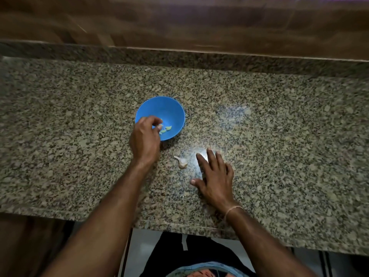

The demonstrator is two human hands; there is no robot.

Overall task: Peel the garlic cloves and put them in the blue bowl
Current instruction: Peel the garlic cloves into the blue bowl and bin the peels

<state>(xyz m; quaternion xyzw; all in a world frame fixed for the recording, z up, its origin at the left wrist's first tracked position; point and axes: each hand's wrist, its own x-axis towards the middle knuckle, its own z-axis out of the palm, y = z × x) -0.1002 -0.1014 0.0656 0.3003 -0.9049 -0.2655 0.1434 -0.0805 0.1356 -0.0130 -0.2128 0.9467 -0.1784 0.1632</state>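
Note:
A blue bowl stands on the granite counter with a few peeled pale cloves lying in its bottom. My left hand hangs over the bowl's near left rim, fingers curled downward with the tips inside the bowl; whether they pinch a clove I cannot tell. A piece of unpeeled garlic with a papery tail lies on the counter below the bowl. My right hand rests flat on the counter just right of that garlic, fingers straight and spread, holding nothing.
The speckled granite counter stretches wide left and right, with a raised granite lip and wooden panelling at the back. Its front edge runs close to my body. A bright light glare sits under my right fingers.

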